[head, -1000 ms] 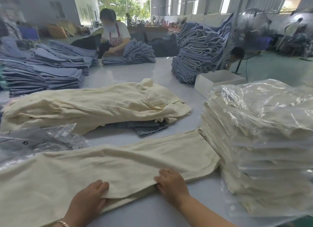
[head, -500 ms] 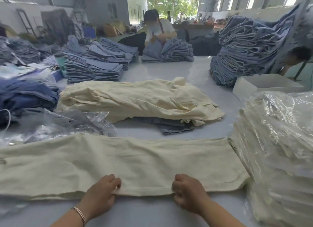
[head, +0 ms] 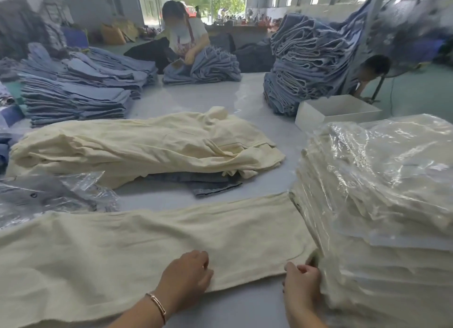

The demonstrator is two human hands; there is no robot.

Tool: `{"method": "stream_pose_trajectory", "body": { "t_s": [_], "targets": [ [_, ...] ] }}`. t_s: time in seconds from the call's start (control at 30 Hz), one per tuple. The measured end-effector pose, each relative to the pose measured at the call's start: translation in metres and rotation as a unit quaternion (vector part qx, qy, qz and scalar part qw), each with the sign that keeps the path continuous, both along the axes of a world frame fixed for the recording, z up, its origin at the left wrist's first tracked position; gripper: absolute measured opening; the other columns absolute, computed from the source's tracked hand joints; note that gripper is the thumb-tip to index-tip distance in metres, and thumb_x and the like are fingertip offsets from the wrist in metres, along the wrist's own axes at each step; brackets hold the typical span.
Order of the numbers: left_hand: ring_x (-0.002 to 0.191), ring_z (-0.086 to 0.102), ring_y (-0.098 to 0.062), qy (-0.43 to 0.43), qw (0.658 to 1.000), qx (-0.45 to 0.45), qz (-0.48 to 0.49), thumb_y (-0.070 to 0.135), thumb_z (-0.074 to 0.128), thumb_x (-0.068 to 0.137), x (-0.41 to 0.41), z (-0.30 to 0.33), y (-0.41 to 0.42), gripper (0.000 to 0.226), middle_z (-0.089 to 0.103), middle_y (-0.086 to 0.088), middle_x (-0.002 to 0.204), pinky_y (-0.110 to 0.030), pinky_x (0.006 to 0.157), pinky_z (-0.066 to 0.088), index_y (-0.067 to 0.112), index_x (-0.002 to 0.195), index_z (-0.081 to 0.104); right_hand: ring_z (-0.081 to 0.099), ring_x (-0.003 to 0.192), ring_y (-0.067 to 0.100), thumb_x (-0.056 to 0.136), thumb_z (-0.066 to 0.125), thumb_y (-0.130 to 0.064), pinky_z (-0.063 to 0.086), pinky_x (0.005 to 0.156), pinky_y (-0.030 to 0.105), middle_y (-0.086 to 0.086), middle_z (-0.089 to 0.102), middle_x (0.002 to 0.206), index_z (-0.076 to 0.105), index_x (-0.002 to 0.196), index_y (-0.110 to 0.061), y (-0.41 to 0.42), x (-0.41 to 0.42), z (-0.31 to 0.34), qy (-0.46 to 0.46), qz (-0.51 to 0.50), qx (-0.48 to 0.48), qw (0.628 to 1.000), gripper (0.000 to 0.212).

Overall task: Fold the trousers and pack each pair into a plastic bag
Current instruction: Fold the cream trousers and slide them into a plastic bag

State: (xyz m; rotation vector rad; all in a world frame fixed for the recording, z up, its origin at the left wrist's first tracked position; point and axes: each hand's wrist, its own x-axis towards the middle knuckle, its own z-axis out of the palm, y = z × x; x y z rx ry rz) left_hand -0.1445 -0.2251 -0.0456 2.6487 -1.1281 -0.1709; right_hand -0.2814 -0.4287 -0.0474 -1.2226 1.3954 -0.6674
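A pair of cream trousers (head: 152, 239) lies flat across the front of the table, running left to right. My left hand (head: 187, 275), with a bracelet on its wrist, sits on the near edge of the trousers with its fingers curled over the cloth. My right hand (head: 301, 282) grips the right end of the trousers at the hem corner, right against a stack of bagged cream trousers (head: 382, 195). Empty clear plastic bags (head: 51, 200) lie at the left, behind the trousers.
A loose pile of cream trousers (head: 147, 146) lies mid-table over a denim piece (head: 210, 185). A white box (head: 338, 109) stands behind the bagged stack. Stacks of blue jeans (head: 73, 95) (head: 308, 60) fill the back, where a person (head: 186, 33) works.
Both hands have slid to the right along the near edge of the trousers. My right hand has reached the hem end beside the bagged stack.
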Motion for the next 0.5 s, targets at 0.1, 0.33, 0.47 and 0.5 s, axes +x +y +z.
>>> {"method": "stream_pose_trajectory", "body": {
  "t_s": [0.1,0.33,0.47,0.5],
  "targets": [
    [0.094,0.057,-0.019,0.005,1.0,0.02,0.023,0.047,0.04,0.09,0.0,-0.009,-0.02,0.02,0.051,0.008,0.087,-0.033,0.068,0.034,0.029,0.084,0.034,0.052,0.045,0.028,0.087,0.054,0.002,0.044,0.031,0.027,0.017,0.052,0.059,0.05,0.098,0.005,-0.004,-0.002,0.009,-0.087,-0.048,0.085,0.991,0.012],
    [0.094,0.054,-0.016,0.03,0.999,-0.012,-0.004,0.042,0.043,0.09,0.003,-0.007,-0.009,0.017,0.052,0.008,0.095,-0.026,0.067,0.031,0.025,0.091,0.045,0.055,0.077,0.026,0.087,0.068,-0.01,0.041,0.076,0.034,0.015,0.063,0.082,0.065,0.089,0.008,-0.009,0.002,0.005,-0.04,-0.053,-0.002,0.998,0.019],
    [0.082,0.051,-0.004,0.143,0.987,-0.058,0.039,0.039,0.051,0.091,0.0,0.011,0.0,0.006,0.05,0.016,0.085,-0.019,0.071,0.037,0.035,0.092,0.046,0.054,0.068,0.029,0.085,0.069,-0.015,0.039,0.065,0.033,0.014,0.062,0.073,0.061,0.071,-0.002,0.002,0.018,0.021,-0.003,0.018,-0.096,0.995,0.021],
    [0.081,0.052,-0.003,0.177,0.979,-0.082,0.058,0.039,0.053,0.092,0.0,0.017,0.004,0.006,0.053,0.016,0.088,-0.018,0.073,0.04,0.035,0.095,0.049,0.055,0.074,0.031,0.085,0.068,-0.015,0.04,0.067,0.034,0.014,0.061,0.079,0.06,0.071,-0.004,0.006,0.026,0.028,0.0,0.042,-0.126,0.991,0.02]
  ]
}}
